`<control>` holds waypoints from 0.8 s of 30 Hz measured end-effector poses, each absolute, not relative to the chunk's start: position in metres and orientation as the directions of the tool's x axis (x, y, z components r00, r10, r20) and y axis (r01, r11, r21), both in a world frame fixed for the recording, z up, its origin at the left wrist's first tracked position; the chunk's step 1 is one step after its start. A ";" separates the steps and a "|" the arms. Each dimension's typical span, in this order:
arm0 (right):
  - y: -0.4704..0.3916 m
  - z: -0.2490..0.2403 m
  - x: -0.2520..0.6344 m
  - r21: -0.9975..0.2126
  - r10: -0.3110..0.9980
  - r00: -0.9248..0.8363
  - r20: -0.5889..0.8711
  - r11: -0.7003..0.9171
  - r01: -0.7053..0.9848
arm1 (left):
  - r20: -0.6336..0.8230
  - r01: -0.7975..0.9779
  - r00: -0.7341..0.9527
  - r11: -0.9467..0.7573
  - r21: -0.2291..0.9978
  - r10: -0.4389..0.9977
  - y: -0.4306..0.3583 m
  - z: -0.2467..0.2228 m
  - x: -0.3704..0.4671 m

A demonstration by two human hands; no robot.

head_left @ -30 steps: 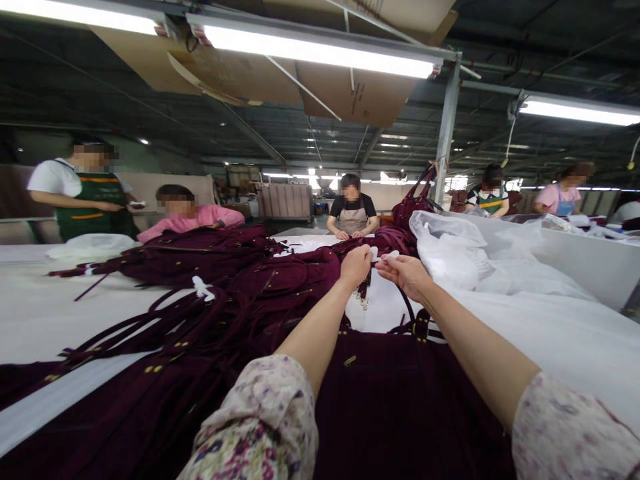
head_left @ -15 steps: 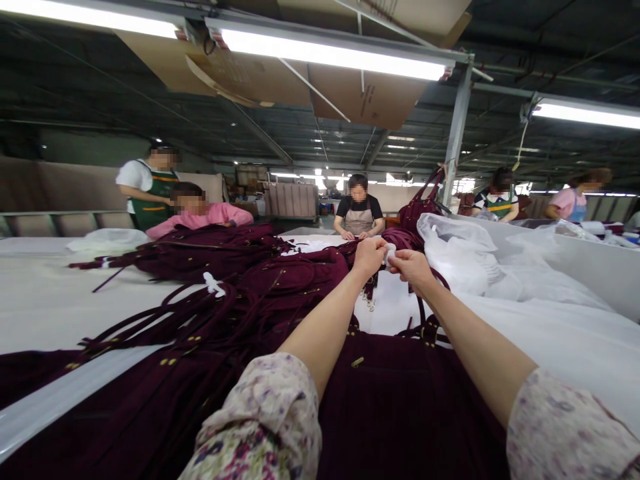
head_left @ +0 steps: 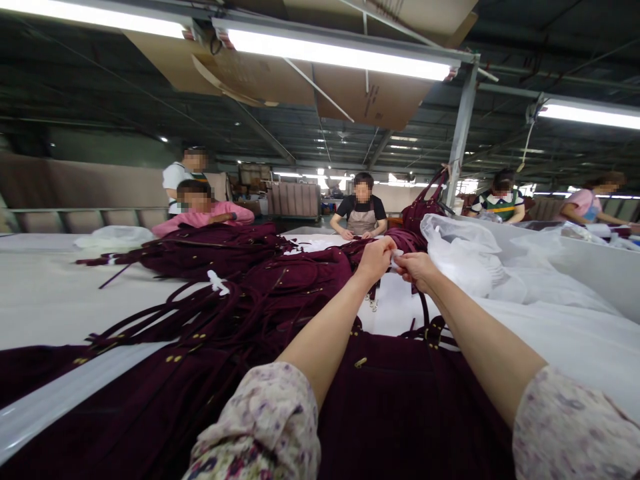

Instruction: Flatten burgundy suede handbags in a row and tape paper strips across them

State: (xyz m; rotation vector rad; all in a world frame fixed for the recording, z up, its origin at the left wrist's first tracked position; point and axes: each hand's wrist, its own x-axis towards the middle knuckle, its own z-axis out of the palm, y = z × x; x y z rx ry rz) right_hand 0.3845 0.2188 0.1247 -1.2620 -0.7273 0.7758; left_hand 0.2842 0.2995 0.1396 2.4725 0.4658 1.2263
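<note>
Out over the middle of the table (head_left: 40, 300), past the near bag, the left hand (head_left: 375, 260) and the right hand (head_left: 417, 270) meet almost fingertip to fingertip. Between them is a small white piece (head_left: 397, 257), pinched from both sides: the left hand's fingers are curled in tight, and the right hand's thumb and fingertips press together on it. Whether the piece goes round a strap is too small to tell for sure. Both forearms reach forward from floral sleeves (head_left: 265, 420), above a dark wine-red bag (head_left: 400, 407) lying nearest the body, with a gold zip pull (head_left: 361, 363) near its upper edge. Just below the hands hang a few metal clasps (head_left: 373, 305).

To the left, more wine-red bags (head_left: 300, 283) lie heaped, their looped handles overlapping, and a white tie (head_left: 217, 283) sits on some of these handles. To the right of the hands, a clear plastic bag (head_left: 460, 257) with white contents slumps on the table. Across the table, a co-worker in a brown apron (head_left: 365, 219) bends over with both hands low. Another co-worker, in pink sleeves (head_left: 235, 213), leans behind the heap, and lit tube lamps (head_left: 340, 53) hang overhead
</note>
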 end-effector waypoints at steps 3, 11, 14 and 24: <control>0.221 0.125 0.384 -0.976 0.822 0.569 0.021 0.141 -0.168 | 0.710 0.121 0.562 -0.891 0.437 0.424 0.297 0.138 0.284; 0.214 0.122 0.384 -0.939 0.868 0.494 -0.039 0.138 -0.316 | 0.721 0.117 0.544 -0.890 0.440 0.428 0.295 0.127 0.278; 0.219 0.124 0.386 -0.929 0.856 0.511 -0.082 0.120 -0.350 | 0.727 0.118 0.536 -0.891 0.438 0.428 0.294 0.126 0.282; 0.218 0.121 0.383 -0.903 0.850 0.521 -0.079 0.161 -0.399 | 0.726 0.135 0.502 -0.872 0.470 0.470 0.296 0.122 0.280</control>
